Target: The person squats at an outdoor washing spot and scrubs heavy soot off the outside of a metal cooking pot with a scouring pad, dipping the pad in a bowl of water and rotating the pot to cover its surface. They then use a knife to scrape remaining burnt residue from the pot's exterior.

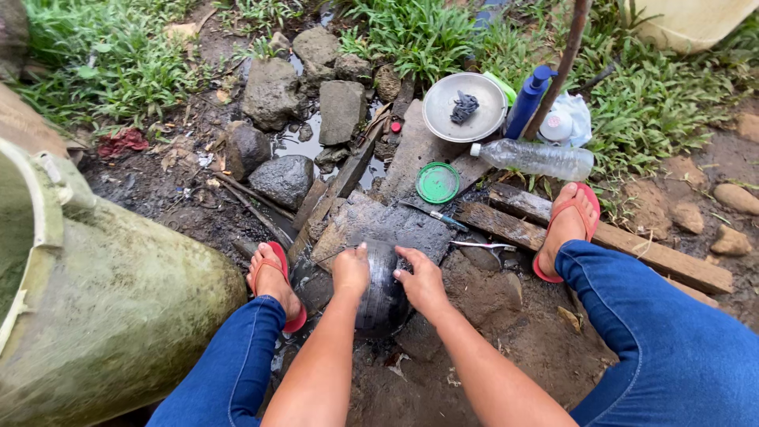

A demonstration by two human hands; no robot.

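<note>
Both hands press on a dark, wet, rounded pot that sits low on the muddy ground between the person's knees. The left hand lies closed on the pot's top left, fingers curled down against it. The right hand cups the upper right side, fingers spread on the metal. Just beyond the pot lies a wet wooden plank, with a knife and a green lid farther on. Far right of these stand a round metal plate holding a dark scrubber, a clear plastic bottle on its side and a blue bottle. A large greenish tub fills the near left.
</note>
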